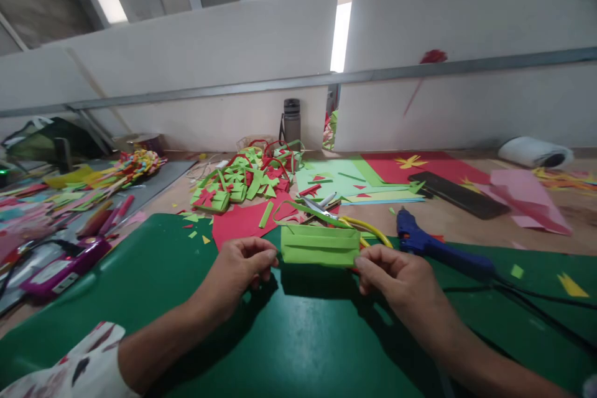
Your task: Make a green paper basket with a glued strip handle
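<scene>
A folded light-green paper piece (319, 245) is held just above the dark green mat (289, 336). My left hand (242, 270) pinches its left end, fingers closed. At the paper's right end my right hand (396, 280) grips it in the same way. Behind the paper lie scissors with yellow handles (345, 221), on a red sheet (247, 221).
A blue glue gun (438, 247) lies right of my right hand, its black cord trailing across the mat. A heap of green and red paper scraps (242, 180) sits behind. Coloured sheets (368, 177), a black flat bar (459, 194), a pink paper (529, 199) and a grey bottle (291, 119) stand further back. Pens and a purple device (65, 267) are at left.
</scene>
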`<state>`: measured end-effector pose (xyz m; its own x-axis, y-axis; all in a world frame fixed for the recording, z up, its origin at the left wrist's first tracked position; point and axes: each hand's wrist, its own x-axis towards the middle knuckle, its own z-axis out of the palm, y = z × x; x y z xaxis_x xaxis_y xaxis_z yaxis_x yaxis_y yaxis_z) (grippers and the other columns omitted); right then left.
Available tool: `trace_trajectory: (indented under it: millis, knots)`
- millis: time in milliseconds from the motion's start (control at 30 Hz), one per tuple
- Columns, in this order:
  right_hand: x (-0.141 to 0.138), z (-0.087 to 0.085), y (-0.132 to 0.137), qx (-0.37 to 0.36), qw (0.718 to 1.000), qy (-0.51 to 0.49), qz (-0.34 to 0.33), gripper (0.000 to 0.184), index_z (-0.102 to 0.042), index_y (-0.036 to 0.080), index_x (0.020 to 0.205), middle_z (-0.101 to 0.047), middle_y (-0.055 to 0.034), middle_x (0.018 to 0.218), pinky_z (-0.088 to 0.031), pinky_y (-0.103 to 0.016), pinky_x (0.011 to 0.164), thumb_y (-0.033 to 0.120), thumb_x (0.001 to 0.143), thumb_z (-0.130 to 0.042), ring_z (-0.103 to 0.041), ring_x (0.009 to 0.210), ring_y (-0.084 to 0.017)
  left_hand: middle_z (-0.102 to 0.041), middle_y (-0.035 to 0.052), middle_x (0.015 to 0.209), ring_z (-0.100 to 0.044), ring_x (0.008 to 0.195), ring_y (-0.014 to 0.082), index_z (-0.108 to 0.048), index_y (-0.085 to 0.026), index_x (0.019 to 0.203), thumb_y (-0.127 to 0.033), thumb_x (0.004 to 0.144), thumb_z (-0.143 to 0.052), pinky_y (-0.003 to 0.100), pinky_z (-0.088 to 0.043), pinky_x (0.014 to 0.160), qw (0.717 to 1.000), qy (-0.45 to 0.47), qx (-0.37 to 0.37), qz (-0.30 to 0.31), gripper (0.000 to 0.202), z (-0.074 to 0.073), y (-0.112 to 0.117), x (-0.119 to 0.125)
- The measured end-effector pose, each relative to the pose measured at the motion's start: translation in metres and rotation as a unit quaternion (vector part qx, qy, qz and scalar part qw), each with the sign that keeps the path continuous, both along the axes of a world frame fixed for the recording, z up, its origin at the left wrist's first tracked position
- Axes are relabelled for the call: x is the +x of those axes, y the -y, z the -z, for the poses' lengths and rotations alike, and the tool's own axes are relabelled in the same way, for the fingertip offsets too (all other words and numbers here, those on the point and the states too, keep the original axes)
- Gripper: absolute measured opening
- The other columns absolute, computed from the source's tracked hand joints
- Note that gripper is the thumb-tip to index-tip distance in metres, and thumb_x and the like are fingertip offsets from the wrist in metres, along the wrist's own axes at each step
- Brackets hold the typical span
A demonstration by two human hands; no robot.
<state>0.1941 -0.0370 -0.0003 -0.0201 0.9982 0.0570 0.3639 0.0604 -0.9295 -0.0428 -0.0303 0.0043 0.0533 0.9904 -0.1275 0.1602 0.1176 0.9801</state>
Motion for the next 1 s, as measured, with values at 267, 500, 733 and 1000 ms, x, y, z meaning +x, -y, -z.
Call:
trace_trajectory:
  millis: [267, 500, 733, 1000]
  knots:
    - [-0.001, 0.004, 0.001, 0.028, 1.000, 0.004, 0.004, 0.026, -0.055, 0.020, 0.058, -0.057, 0.0000, 0.049, -0.041, -0.025, 0.049, 0.038, 0.077, -0.055, -0.052, 0.047, -0.013, -0.058, -0.0019, 0.058, -0.044, 0.045, 0.0060, -0.061, -0.013, 0.076, -0.026, 0.070, -0.067, 0.016, -0.031, 0.042, 0.997, 0.065, -0.020, -0.026, 0.015, 0.004, 0.003, 0.010]
    - [-0.001, 0.004, 0.000, 0.033, 0.999, 0.018, -0.003, 0.027, -0.055, 0.020, 0.057, -0.058, -0.0007, 0.047, -0.040, -0.025, 0.047, 0.039, 0.077, -0.054, -0.052, 0.046, -0.014, -0.058, -0.0001, 0.057, -0.047, 0.047, 0.0071, -0.061, -0.013, 0.074, -0.030, 0.072, -0.066, 0.018, -0.035, 0.045, 0.998, 0.050, -0.029, -0.017, 0.018, 0.005, 0.000, 0.010]
    - [-0.003, 0.004, 0.003, 0.042, 0.999, 0.027, 0.001, 0.025, -0.058, 0.019, 0.059, -0.059, -0.0002, 0.051, -0.040, -0.024, 0.048, 0.034, 0.077, -0.054, -0.052, 0.048, -0.013, -0.044, -0.0068, 0.048, -0.034, 0.041, 0.0043, -0.056, -0.014, 0.067, -0.034, 0.064, -0.071, 0.016, -0.026, 0.040, 0.995, 0.074, -0.049, -0.038, 0.025, 0.013, 0.001, 0.011]
    - [-0.006, 0.000, 0.005, 0.040, 0.998, 0.039, -0.017, 0.024, -0.052, 0.019, 0.059, -0.051, 0.0033, 0.047, -0.037, -0.022, 0.044, 0.033, 0.078, -0.051, -0.047, 0.043, -0.010, -0.041, -0.0069, 0.047, -0.032, 0.043, 0.0058, -0.050, -0.016, 0.062, -0.037, 0.069, -0.064, 0.016, -0.023, 0.040, 0.999, 0.025, -0.017, -0.020, 0.027, 0.008, 0.005, 0.013]
